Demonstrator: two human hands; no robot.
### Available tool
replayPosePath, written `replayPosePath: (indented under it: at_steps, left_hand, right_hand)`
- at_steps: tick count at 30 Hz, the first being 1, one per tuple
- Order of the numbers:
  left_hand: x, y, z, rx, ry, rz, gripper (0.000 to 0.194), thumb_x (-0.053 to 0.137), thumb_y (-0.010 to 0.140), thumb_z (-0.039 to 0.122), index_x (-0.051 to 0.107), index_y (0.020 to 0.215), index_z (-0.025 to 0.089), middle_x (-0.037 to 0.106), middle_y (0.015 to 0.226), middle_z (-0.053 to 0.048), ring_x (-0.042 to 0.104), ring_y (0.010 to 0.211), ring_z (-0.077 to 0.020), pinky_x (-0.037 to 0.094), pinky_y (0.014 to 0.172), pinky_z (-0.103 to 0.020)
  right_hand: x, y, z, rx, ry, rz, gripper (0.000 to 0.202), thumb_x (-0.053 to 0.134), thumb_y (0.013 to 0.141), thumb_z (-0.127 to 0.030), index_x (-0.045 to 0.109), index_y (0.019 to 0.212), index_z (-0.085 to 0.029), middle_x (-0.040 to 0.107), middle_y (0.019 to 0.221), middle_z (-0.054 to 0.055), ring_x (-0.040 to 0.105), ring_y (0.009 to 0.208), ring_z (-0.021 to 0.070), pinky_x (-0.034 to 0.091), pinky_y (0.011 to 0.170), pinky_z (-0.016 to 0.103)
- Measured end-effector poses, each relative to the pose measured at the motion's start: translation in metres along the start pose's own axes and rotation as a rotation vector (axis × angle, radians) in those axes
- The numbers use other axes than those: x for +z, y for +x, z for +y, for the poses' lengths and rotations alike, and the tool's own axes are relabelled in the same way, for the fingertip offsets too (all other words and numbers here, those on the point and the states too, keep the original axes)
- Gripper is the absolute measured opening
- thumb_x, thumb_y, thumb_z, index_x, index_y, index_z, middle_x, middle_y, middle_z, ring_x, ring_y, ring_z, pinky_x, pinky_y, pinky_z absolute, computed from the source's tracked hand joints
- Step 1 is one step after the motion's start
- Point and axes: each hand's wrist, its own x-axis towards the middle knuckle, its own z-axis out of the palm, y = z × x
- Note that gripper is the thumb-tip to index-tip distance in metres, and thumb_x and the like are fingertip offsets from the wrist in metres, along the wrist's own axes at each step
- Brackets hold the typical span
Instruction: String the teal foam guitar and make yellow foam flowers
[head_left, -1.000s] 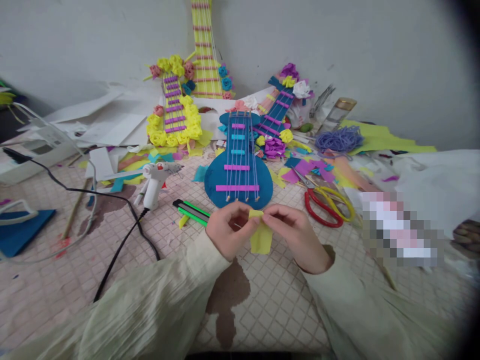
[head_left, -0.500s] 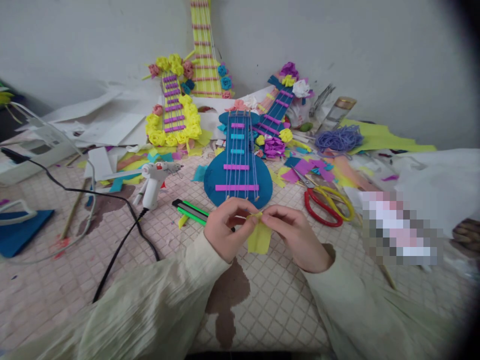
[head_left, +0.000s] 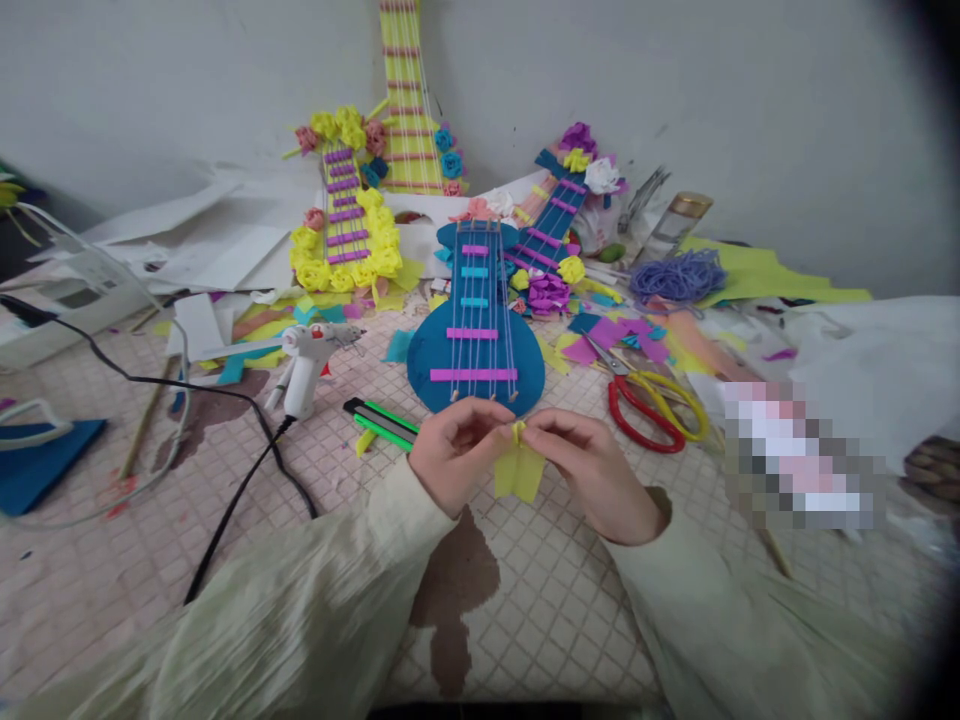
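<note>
Between both hands hangs a small piece of yellow crepe paper [head_left: 519, 474], pinched along its top edge and creased down the middle. My left hand [head_left: 461, 450] grips its upper left corner between thumb and fingers. On the other side, my right hand [head_left: 592, 465] pinches the upper right corner, fingertips close to those of the left. Just beyond the hands lies a blue paper guitar [head_left: 427, 355] with purple and turquoise strips and lilac strings; its lower edge is partly hidden by my left hand. A green utility knife [head_left: 381, 424] rests left of my left hand.
Red-and-yellow-handled scissors [head_left: 649, 410] lie to the right. A white glue gun [head_left: 304, 375] with a black cord stands left. Behind are a flower-trimmed yellow guitar [head_left: 346, 215], a tall yellow one [head_left: 409, 150], purple yarn [head_left: 679, 275] and paper scraps [head_left: 622, 338].
The top of the yellow paper is gathered more tightly, and a fold now runs down its middle. My left fingers have shifted slightly; the right hand is almost still.
</note>
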Motion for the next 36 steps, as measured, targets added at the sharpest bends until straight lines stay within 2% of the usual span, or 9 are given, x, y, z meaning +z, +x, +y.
replayPosePath:
  at_steps: [12, 20, 28, 36]
  left_hand:
    - [0.0008, -0.0009, 0.0007, -0.009, 0.028, -0.002, 0.009, 0.060, 0.065, 0.019, 0.059, 0.073, 0.014, 0.058, 0.064, -0.001, 0.054, 0.057, -0.0093, 0.045, 0.052, -0.020]
    - [0.0009, -0.0012, -0.0012, 0.003, 0.065, -0.014, 0.011, 0.059, 0.066, 0.020, 0.058, 0.074, 0.013, 0.057, 0.063, -0.001, 0.054, 0.055, -0.0101, 0.045, 0.051, -0.022]
    - [0.0005, -0.0023, -0.0016, 0.033, 0.096, 0.000, 0.010, 0.059, 0.067, 0.020, 0.058, 0.074, 0.014, 0.058, 0.063, -0.002, 0.055, 0.055, -0.0104, 0.046, 0.050, -0.021]
    - [0.0009, -0.0019, -0.0025, 0.041, 0.114, -0.008, 0.011, 0.059, 0.067, 0.021, 0.059, 0.075, 0.013, 0.059, 0.064, -0.003, 0.055, 0.057, -0.0114, 0.046, 0.052, -0.023]
  right_hand:
    - [0.0012, -0.0020, -0.0041, -0.018, -0.096, 0.026, 0.013, 0.063, 0.069, -0.030, 0.061, 0.065, -0.018, 0.057, 0.064, -0.002, 0.049, 0.061, 0.0101, 0.039, 0.056, 0.023]
    - [0.0011, -0.0018, -0.0031, -0.017, -0.152, 0.024, 0.013, 0.062, 0.070, -0.032, 0.064, 0.069, -0.019, 0.062, 0.069, 0.001, 0.054, 0.065, 0.0132, 0.044, 0.060, 0.027]
    - [0.0006, -0.0019, -0.0033, -0.044, -0.163, 0.019, 0.014, 0.059, 0.073, -0.032, 0.063, 0.070, -0.019, 0.062, 0.069, 0.001, 0.054, 0.065, 0.0136, 0.044, 0.060, 0.027]
    - [0.0016, -0.0006, -0.0019, -0.020, -0.144, 0.015, 0.013, 0.062, 0.070, -0.032, 0.064, 0.070, -0.020, 0.064, 0.071, 0.001, 0.057, 0.067, 0.0139, 0.045, 0.062, 0.027]
